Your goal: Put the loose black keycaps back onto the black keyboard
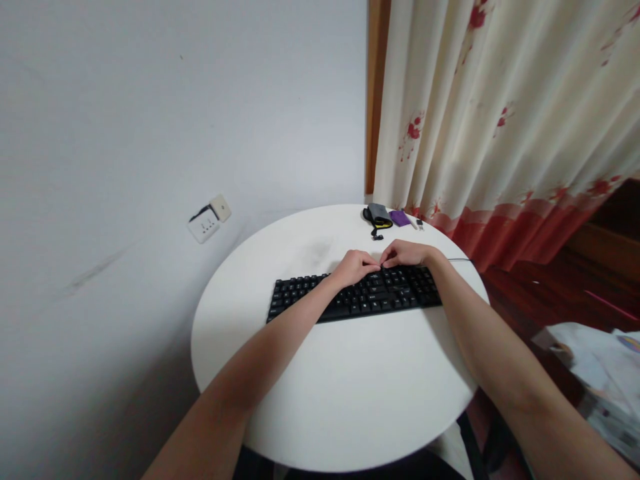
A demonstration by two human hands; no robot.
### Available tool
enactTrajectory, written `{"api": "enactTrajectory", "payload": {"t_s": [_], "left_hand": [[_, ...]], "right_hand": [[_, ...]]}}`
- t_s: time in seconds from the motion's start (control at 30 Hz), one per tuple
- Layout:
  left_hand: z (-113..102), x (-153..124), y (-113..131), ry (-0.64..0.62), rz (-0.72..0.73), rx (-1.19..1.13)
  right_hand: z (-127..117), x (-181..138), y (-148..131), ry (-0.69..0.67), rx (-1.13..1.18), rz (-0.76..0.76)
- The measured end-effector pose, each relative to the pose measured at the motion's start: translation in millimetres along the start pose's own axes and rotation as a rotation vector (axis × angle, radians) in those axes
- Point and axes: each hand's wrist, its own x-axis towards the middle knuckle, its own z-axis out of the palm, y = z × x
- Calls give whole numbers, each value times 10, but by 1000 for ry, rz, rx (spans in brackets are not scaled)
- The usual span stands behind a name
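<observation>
A black keyboard [370, 297] lies flat on a round white table [350, 393]. Over its back row of keys, near the middle, my left hand [353, 268] and my right hand [406, 253] meet almost fingertip to fingertip. The left fingers are pinched together at the key tops. My right thumb and fingers pinch at the same spot from the other side. Whatever is between the fingertips is too small to make out. My forearms cover part of the keyboard's front edge and its right end.
By the table's back edge lie a grey pouch with a black cord [379, 217], a purple packet [399, 218] and a small plug-like piece [420, 225]. A thin cable [457, 259] runs off right. A wall with a socket [204, 225] stands left; a curtain [465, 133] hangs behind.
</observation>
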Motion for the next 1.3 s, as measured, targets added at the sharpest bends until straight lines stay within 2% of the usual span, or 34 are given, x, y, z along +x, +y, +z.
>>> {"api": "enactTrajectory", "payload": {"t_s": [0.1, 0.3, 0.57, 0.77, 0.97, 1.3], "left_hand": [[-26, -7, -1, -29, -36, -4], [4, 8, -4, 39, -136, -73], [54, 1, -18, 76, -62, -53], [42, -18, 34, 47, 0, 5], [27, -38, 40, 37, 37, 14], [29, -53, 37, 47, 78, 51]], "right_hand": [[-2, 5, -33, 9, -51, -13], [29, 40, -159, 62, -235, 32], [64, 6, -249, 118, -267, 67], [93, -11, -360, 128, -347, 95], [102, -11, -390, 111, -397, 65], [117, -16, -452, 74, -512, 134]]}}
